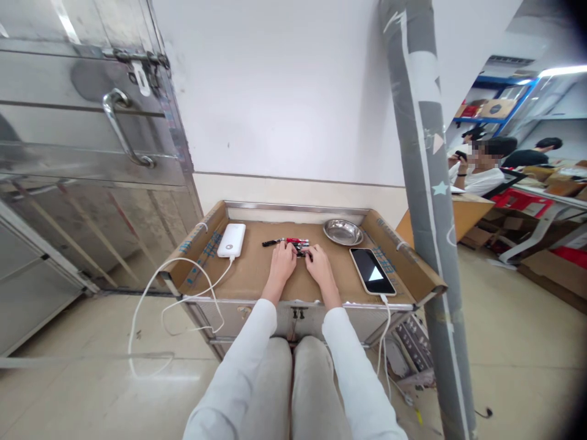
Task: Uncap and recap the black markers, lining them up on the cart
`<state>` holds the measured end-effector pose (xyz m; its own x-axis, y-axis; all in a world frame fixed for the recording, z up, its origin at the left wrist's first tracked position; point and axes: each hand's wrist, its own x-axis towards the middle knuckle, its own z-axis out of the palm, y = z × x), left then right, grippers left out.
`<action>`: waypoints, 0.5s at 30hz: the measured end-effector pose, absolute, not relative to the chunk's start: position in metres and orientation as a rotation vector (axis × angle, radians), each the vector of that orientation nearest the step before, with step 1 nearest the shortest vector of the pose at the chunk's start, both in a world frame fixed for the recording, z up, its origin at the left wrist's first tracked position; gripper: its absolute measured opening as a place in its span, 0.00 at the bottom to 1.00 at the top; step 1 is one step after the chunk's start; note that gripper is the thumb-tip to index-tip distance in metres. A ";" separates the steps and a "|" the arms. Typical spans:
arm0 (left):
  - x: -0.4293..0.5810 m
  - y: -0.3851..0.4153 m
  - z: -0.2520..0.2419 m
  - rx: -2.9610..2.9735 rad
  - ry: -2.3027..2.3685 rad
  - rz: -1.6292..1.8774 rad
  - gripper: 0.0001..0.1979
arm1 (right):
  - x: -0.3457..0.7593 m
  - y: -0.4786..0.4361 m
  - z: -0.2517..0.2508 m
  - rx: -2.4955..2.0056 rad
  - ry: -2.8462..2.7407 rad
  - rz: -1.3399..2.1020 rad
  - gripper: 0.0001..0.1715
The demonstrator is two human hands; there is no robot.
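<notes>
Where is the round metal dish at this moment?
In the head view, the dish sits on the right, near the tabletop's back edge, just beyond the phone.

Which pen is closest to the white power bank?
The black pen whose end sticks out left of the left hand, toward the power bank. The other pens lie farther right.

a metal door with a curved handle fills the upper left of the frame, beside a pale wall across the top centre. beige floor tiles spread across the lower right, while a blue shelf and a strip light show at the upper right.
</notes>
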<state>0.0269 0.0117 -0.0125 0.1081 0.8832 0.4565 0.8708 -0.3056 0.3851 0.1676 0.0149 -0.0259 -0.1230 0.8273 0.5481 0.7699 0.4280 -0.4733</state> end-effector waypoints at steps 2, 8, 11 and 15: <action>0.027 0.013 -0.014 2.316 1.818 0.997 0.07 | 0.168 0.015 -0.026 -1.338 -1.892 0.115 0.16; 0.026 0.015 -0.015 2.300 1.779 1.052 0.07 | 0.169 0.017 -0.028 -1.327 -1.872 0.161 0.16; 0.026 0.015 -0.014 2.278 1.770 1.049 0.08 | 0.169 0.019 -0.030 -1.309 -1.869 0.175 0.16; 0.025 0.014 -0.013 2.255 1.749 1.040 0.08 | 0.170 0.019 -0.031 -1.300 -1.852 0.207 0.16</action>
<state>0.0254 0.0143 -0.0132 0.1049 0.8884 0.4469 0.8169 -0.3333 0.4707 0.1696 0.0194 -0.0311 -0.1064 0.8367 0.5372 0.6975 0.4479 -0.5594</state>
